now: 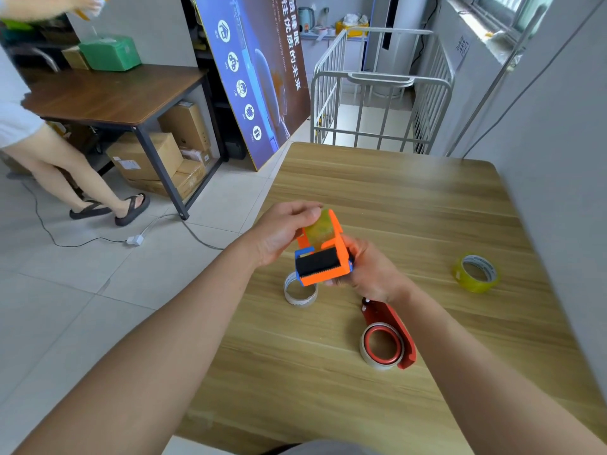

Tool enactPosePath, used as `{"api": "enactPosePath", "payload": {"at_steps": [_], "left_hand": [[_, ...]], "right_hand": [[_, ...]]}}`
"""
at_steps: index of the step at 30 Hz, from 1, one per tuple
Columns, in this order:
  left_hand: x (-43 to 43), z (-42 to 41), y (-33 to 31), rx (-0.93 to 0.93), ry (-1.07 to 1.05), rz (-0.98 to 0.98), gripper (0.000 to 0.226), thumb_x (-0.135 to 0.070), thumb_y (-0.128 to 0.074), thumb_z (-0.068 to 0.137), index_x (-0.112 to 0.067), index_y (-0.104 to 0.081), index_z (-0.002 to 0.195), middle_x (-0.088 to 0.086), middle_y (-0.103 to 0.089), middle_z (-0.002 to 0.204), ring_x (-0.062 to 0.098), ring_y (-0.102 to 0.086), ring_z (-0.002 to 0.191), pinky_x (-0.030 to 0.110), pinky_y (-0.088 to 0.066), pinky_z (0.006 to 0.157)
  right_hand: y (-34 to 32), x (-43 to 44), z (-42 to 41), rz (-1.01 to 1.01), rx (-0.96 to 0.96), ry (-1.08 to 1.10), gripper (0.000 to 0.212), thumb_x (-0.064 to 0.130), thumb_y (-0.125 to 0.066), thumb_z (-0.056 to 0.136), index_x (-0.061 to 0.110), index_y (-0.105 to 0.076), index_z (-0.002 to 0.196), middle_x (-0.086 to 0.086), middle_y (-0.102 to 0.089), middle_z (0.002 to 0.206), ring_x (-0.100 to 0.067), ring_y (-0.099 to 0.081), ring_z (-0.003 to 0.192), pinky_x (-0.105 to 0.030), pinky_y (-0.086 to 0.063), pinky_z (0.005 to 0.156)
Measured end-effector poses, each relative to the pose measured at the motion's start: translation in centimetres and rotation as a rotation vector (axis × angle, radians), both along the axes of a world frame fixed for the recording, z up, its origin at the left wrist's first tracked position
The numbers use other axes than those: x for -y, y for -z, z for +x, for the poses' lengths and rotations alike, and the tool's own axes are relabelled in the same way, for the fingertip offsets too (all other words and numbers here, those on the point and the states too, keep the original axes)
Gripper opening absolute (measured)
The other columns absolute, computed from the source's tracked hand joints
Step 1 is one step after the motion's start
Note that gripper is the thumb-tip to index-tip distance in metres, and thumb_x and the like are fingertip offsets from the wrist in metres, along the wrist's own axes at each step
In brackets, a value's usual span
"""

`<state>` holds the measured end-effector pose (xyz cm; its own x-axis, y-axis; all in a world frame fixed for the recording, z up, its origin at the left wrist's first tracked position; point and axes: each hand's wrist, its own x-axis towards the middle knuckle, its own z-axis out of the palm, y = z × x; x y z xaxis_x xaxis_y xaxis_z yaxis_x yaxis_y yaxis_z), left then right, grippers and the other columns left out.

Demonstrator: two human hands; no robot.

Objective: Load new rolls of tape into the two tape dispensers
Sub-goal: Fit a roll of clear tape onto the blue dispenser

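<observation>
I hold an orange tape dispenser [328,257] with a black roller and blue trim above the wooden table [377,192]. A yellowish tape roll [320,228] sits inside it. My right hand [371,270] grips the dispenser from the right. My left hand [282,231] holds the tape roll's top and left side with thumb and fingers. A red tape dispenser [391,333] lies flat on the table below my right wrist, holding a nearly spent roll. An empty white cardboard core [300,292] stands under the orange dispenser. A full yellow tape roll [476,272] rests at the right.
A grey wall borders the table on the right. A white metal cart [377,93] stands beyond the far edge. To the left, across tiled floor with a cable and plug [135,239], another person stands by a dark table [115,93] with boxes beneath.
</observation>
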<state>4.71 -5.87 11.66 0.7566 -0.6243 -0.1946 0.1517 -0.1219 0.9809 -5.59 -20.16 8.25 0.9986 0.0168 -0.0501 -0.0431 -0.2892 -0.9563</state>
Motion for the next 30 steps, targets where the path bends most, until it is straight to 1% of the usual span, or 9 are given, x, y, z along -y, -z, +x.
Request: {"api": "enactPosePath", "payload": {"at_steps": [4,7,10,13,15,18,22,27,30], "left_hand": [[-0.2,-0.1,0.3,0.115,0.000,0.042,0.028,-0.016,-0.055,0.091,-0.016,-0.060,0.118,0.008,-0.063,0.121,0.025,-0.056,0.118,0.037,-0.042,0.106],[-0.4,0.0,0.1,0.087,-0.031,-0.018,0.024,-0.013,-0.047,0.095,-0.014,-0.062,0.113,0.007,-0.063,0.115,0.023,-0.056,0.115,0.038,-0.041,0.106],[-0.4,0.0,0.0,0.035,-0.002,-0.033,0.024,-0.018,-0.053,0.092,-0.017,-0.060,0.114,0.004,-0.063,0.112,0.020,-0.057,0.110,0.036,-0.043,0.104],[-0.1,0.1,0.1,0.099,0.086,0.070,0.042,-0.028,-0.070,0.077,-0.025,-0.058,0.117,0.001,-0.063,0.119,0.018,-0.058,0.113,0.034,-0.044,0.102],[0.0,0.3,0.1,0.128,0.075,0.120,0.053,-0.029,-0.072,0.075,-0.021,-0.055,0.125,0.001,-0.061,0.126,0.017,-0.055,0.119,0.035,-0.042,0.105],[0.2,0.3,0.0,0.070,0.057,0.109,0.043,-0.026,-0.068,0.081,-0.016,-0.057,0.121,-0.003,-0.064,0.112,0.014,-0.057,0.107,0.029,-0.043,0.096],[0.5,-0.2,-0.2,0.064,0.090,0.138,0.029,-0.022,-0.062,0.086,-0.014,-0.060,0.114,-0.003,-0.063,0.095,0.012,-0.059,0.089,0.028,-0.046,0.086],[0.8,-0.6,-0.1,0.066,0.169,0.154,0.031,-0.024,-0.061,0.087,-0.021,-0.055,0.117,-0.001,-0.061,0.106,0.015,-0.057,0.097,0.026,-0.046,0.084],[0.7,-0.9,0.1,0.072,0.197,0.164,0.037,-0.009,-0.054,0.090,-0.025,-0.049,0.123,-0.004,-0.057,0.102,0.008,-0.054,0.086,0.021,-0.047,0.072]], "right_hand": [[0.0,0.1,-0.1,0.006,0.007,0.014,0.052,-0.018,-0.071,0.068,0.030,-0.059,0.084,0.026,-0.064,0.064,0.009,-0.058,0.063,-0.013,-0.050,0.065],[-0.2,0.1,-0.1,0.012,0.015,0.011,0.053,-0.020,-0.070,0.067,0.030,-0.059,0.082,0.026,-0.064,0.064,0.008,-0.058,0.064,-0.016,-0.053,0.066],[-0.4,-0.1,0.0,0.003,0.023,0.010,0.052,-0.019,-0.071,0.068,0.030,-0.059,0.080,0.027,-0.063,0.062,0.009,-0.057,0.062,-0.014,-0.050,0.065],[-0.4,0.1,0.1,0.018,0.016,0.013,0.048,-0.020,-0.069,0.068,0.025,-0.059,0.082,0.024,-0.062,0.061,0.009,-0.056,0.059,-0.011,-0.047,0.062],[-0.4,0.2,0.1,0.036,0.010,-0.001,0.045,-0.021,-0.069,0.067,0.018,-0.062,0.089,0.017,-0.064,0.068,0.005,-0.058,0.064,-0.012,-0.048,0.064],[-0.3,0.3,0.1,0.058,-0.001,-0.035,0.048,-0.019,-0.071,0.064,0.008,-0.063,0.104,0.005,-0.066,0.080,0.002,-0.061,0.071,-0.013,-0.048,0.068],[0.0,0.6,0.0,0.084,-0.037,-0.054,0.047,-0.017,-0.072,0.064,0.006,-0.064,0.104,0.001,-0.067,0.084,-0.001,-0.062,0.074,-0.015,-0.049,0.070],[-0.2,0.9,-0.5,0.091,-0.074,-0.050,0.048,-0.023,-0.068,0.067,0.019,-0.064,0.090,0.016,-0.069,0.068,0.005,-0.062,0.067,-0.011,-0.048,0.065],[-0.9,1.0,-0.6,0.123,-0.088,-0.057,0.049,-0.025,-0.066,0.068,0.019,-0.062,0.089,0.020,-0.069,0.063,0.009,-0.062,0.063,-0.008,-0.048,0.061]]}}
